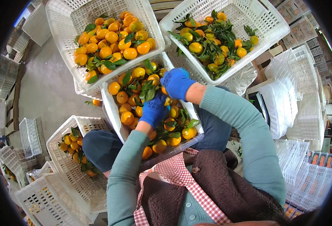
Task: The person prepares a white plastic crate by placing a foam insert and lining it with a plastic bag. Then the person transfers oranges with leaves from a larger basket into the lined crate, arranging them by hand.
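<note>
Counting crates: four white plastic baskets hold mandarins, namely the middle basket (111, 109) on your lap, two above, one lower left (66, 165).
Left hand: your blue-gloved left hand (153, 110) curls, fingers half closed, among leafy mandarins (127, 117) in the middle basket.
Right hand: your right hand (176, 83) bends over the same fruit; grip hidden.
Around: empty crate stacks (305, 113) stand right.

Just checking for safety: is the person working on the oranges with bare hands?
No, both the left hand and the right hand wear blue gloves.
</note>
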Demonstrator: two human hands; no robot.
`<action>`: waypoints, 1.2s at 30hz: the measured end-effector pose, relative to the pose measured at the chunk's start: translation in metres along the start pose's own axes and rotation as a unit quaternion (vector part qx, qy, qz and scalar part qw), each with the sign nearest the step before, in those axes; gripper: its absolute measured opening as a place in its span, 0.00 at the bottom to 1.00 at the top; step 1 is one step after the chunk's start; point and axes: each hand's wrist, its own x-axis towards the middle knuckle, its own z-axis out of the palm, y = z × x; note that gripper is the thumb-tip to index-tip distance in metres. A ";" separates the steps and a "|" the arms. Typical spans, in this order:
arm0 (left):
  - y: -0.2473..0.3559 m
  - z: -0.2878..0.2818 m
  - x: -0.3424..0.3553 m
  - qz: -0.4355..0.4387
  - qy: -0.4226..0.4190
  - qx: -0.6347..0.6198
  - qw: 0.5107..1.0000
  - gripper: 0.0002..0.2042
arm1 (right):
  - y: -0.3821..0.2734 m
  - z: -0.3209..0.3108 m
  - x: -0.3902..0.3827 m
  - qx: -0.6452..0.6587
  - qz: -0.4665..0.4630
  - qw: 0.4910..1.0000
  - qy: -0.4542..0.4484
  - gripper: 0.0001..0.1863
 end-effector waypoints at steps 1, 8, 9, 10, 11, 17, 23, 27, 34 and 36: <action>-0.003 0.001 -0.007 0.027 -0.021 -0.015 0.999 0.23 | -0.007 -0.002 0.007 -0.040 -0.009 0.999 -0.004 0.19; 0.002 0.022 -0.010 -0.046 0.027 0.109 0.993 0.22 | -0.037 0.028 0.049 -0.148 -0.022 0.987 -0.063 0.15; 0.003 0.021 -0.007 -0.050 0.002 0.109 0.993 0.23 | -0.037 0.032 0.053 -0.153 -0.012 0.987 -0.057 0.15; 0.002 0.016 -0.006 -0.034 0.002 0.087 0.996 0.21 | -0.035 0.033 0.056 -0.165 -0.002 0.985 -0.060 0.15; 0.002 0.008 -0.007 -0.019 0.015 0.074 0.997 0.20 | -0.031 0.033 0.054 -0.151 -0.002 0.988 -0.040 0.14; -0.037 -0.086 -0.031 0.010 0.227 -0.003 0.974 0.11 | 0.000 0.015 0.016 0.146 -0.075 0.984 0.070 0.17; -0.014 -0.085 -0.091 0.028 -0.133 0.074 0.988 0.16 | -0.064 0.051 -0.008 0.004 -0.141 0.990 0.013 0.20; -0.003 -0.077 -0.104 0.014 -0.105 0.073 0.992 0.25 | -0.057 0.056 0.008 0.045 -0.081 0.995 -0.033 0.17; 0.003 -0.076 -0.100 -0.027 -0.123 0.074 0.989 0.36 | -0.071 0.064 -0.004 0.045 -0.055 0.995 0.063 0.25; -0.005 -0.093 -0.098 -0.010 -0.049 -0.054 0.997 0.34 | -0.034 0.060 -0.006 0.193 -0.101 0.975 0.034 0.30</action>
